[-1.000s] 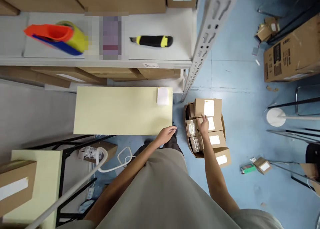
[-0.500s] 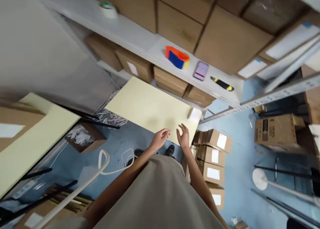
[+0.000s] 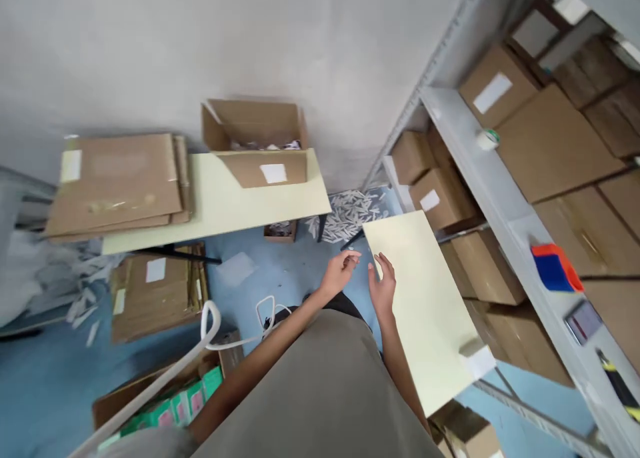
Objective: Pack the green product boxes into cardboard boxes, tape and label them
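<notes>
My left hand is raised in front of my body above the blue floor, its fingers loosely curled and apart, with nothing in it. Close beside it, my right hand is held up with fingers spread, also holding nothing, at the left edge of a pale yellow table. A small white box stands near that table's lower right end. Ahead, an open cardboard box with a white label sits on a second pale yellow table; its contents are too small to make out.
Flattened cardboard lies stacked at the left. On the right shelf are cartons, a tape roll, an orange-blue band, a phone and a utility knife. A white curved tube rises at lower left. Paper strips litter the floor.
My view has swung left, so the shelf and nearer table have shifted right. The second table with the open cardboard box has come into view. Both hands stay raised, with nothing in them.
</notes>
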A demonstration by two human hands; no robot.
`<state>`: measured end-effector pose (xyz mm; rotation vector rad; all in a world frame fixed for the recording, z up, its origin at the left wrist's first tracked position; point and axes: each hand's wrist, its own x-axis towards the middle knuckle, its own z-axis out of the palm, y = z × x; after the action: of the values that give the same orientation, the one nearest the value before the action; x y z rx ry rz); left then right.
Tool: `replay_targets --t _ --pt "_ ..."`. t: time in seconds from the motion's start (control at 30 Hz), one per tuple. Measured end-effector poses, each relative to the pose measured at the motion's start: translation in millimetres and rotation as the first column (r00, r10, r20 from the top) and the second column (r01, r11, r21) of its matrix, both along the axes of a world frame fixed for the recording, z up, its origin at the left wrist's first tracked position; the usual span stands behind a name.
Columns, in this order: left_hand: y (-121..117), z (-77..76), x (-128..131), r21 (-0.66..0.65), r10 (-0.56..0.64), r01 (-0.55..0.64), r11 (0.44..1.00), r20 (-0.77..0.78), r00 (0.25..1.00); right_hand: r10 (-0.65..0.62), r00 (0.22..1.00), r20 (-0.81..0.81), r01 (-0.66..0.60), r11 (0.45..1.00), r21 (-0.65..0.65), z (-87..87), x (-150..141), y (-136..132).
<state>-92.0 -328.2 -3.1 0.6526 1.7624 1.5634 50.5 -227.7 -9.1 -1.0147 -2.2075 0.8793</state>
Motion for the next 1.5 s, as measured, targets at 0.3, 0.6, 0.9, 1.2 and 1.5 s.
replay_targets --t 0.3,0.6,0.9,1.2,1.5 --pt "-81.7 -5.7 -141.5 -0.033 0.492 -0.491 0.870 0.057 0.868 0.485 0.874 0.016 -0.484 0.874 -0.045 17.7 -205.6 -31.8" --pt "-205.8 -21.7 -195.4 -0.294 0.890 -0.845 0.447 0.047 0.454 0.869 0.492 0.049 -0.844 0.490 -0.216 0.3 -379.5 -98.8" --pt "-322.0 -70.0 -105.5 -0.415 0.984 -0.906 -0.085 0.110 -0.143 0.991 -0.071 0.114 -0.912 -0.018 -0.411 -52.5 -402.6 -231.3" --pt "-449.8 -105.6 26.1 -0.325 0.932 -0.899 -0.293 0.114 -0.345 0.938 -0.316 0.144 -0.864 -0.221 -0.452 -88.5 -297.6 -411.2" --pt "-586.3 -167.6 159.0 -0.508 0.793 -0.707 -0.493 0.074 -0.605 0.849 -0.517 0.111 -0.717 -0.359 -0.598 -138.2 -196.7 -559.9"
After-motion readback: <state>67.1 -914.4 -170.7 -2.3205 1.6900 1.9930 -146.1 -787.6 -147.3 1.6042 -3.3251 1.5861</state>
